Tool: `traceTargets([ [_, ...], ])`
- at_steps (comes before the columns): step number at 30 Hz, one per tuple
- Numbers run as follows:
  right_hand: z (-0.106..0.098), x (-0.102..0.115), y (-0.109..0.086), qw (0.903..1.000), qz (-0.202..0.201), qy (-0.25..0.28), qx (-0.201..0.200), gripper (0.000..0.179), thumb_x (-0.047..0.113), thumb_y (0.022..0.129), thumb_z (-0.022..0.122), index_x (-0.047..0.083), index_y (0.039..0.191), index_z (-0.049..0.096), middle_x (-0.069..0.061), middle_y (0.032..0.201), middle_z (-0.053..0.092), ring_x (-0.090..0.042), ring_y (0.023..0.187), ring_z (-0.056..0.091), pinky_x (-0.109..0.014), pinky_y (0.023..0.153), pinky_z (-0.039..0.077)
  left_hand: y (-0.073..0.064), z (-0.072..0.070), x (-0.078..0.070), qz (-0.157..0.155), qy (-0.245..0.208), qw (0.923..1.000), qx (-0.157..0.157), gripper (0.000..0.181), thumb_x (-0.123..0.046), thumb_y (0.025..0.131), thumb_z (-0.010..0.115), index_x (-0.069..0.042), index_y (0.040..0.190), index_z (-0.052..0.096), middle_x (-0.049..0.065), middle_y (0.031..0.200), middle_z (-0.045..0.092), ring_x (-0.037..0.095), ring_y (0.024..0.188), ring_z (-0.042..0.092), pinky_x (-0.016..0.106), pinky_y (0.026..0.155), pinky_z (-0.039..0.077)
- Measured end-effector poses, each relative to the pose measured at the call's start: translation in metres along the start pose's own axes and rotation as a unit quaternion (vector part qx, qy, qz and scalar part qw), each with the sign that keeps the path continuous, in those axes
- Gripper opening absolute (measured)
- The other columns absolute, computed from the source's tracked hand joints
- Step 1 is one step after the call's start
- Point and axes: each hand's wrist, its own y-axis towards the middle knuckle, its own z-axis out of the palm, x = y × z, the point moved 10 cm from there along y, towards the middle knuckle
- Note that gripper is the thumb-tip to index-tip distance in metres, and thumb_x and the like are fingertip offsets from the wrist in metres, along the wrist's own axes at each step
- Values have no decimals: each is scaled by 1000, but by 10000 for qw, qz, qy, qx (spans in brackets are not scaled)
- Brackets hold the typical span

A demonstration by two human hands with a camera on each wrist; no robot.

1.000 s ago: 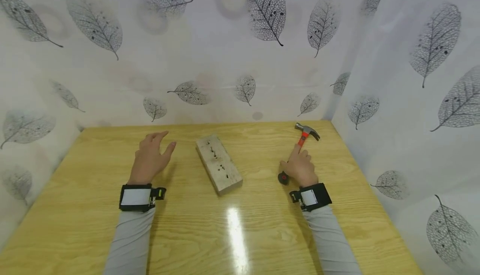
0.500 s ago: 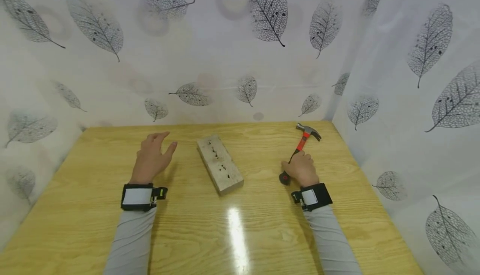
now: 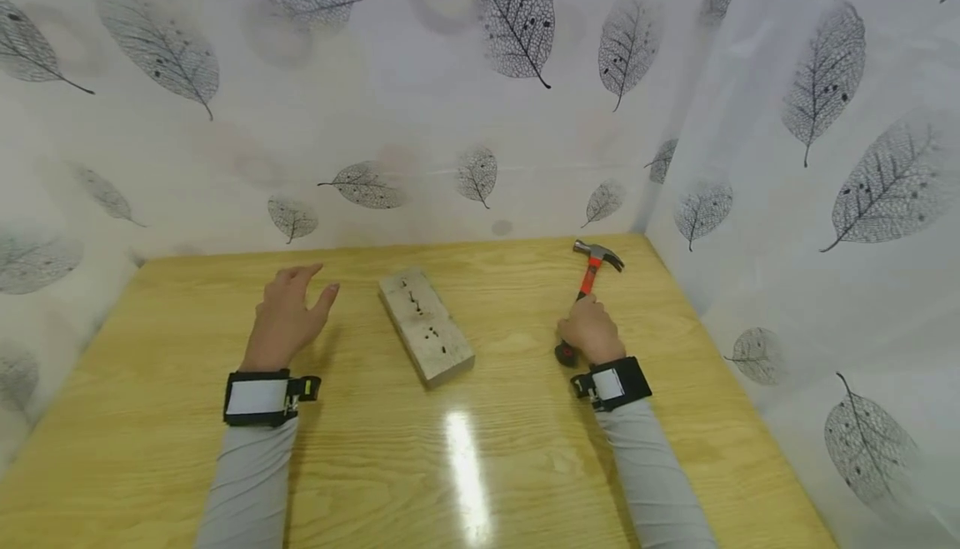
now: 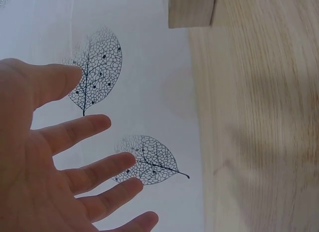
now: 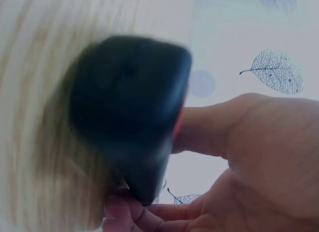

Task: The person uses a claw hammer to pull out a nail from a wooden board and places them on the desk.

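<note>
A claw hammer [image 3: 590, 276] lies along the right part of the table, its metal head at the far end and its red and black handle toward me. My right hand [image 3: 592, 331] grips the handle, fingers curled round it. The handle's dark butt sticks out below the hand and looms large and blurred in the right wrist view. My left hand [image 3: 283, 320] hovers over the table with fingers spread and holds nothing; its palm [image 4: 30, 177] shows in the left wrist view. Between the hands lies a pale wooden block [image 3: 427, 324], set at a slant, with dark holes in its top.
The wood-grain table [image 3: 375, 466] reflects a bright strip of light near its front. Behind and beside it hangs a whitish sheet [image 3: 420, 91] printed with grey leaves, close to the hammer's head. Each wrist wears a black strap.
My right index finger, stretched along the handle one second ago, has curled in round it with the other fingers. The left hand keeps its pose. The head view has shifted slightly.
</note>
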Motion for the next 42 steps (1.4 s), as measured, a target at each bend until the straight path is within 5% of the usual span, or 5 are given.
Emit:
traceTargets([
  [9,-7,-18,2,9990,298,285,162,56,11,91,45,-18,134,24,-30,96,56,-33,69,55,-35,50,44,-6,-1,0,-109,-80,9998,111,66,-47,101,41,1,147,39,35,144,31,56,129,24,79,94,23],
  [15,-20,-45,4,9950,805,592,66,59,19,97,37,-9,144,18,-32,111,54,-45,92,54,-49,63,47,-5,2,4,-62,-112,9999,91,67,-49,101,39,0,148,38,34,145,30,55,130,23,78,95,23],
  [20,-37,-61,5,9958,657,481,-423,38,24,97,37,-9,116,44,-25,91,57,-41,76,56,-47,55,45,-5,0,4,-50,-96,9999,41,67,-49,101,39,-1,148,39,32,146,31,54,130,24,78,96,23],
  [26,-53,-65,0,9957,219,70,-893,33,25,94,46,-8,93,53,-17,70,55,-29,54,53,-37,41,41,-4,1,3,-107,-66,9999,89,67,-49,101,39,-1,147,40,32,146,31,54,130,24,78,97,22],
  [42,-57,-43,-2,9958,-143,90,-900,37,38,90,58,3,79,63,-5,58,49,-20,47,45,-28,36,32,-1,-4,0,21,52,9996,-284,65,-47,99,46,-2,145,43,29,144,36,51,130,28,74,97,26],
])
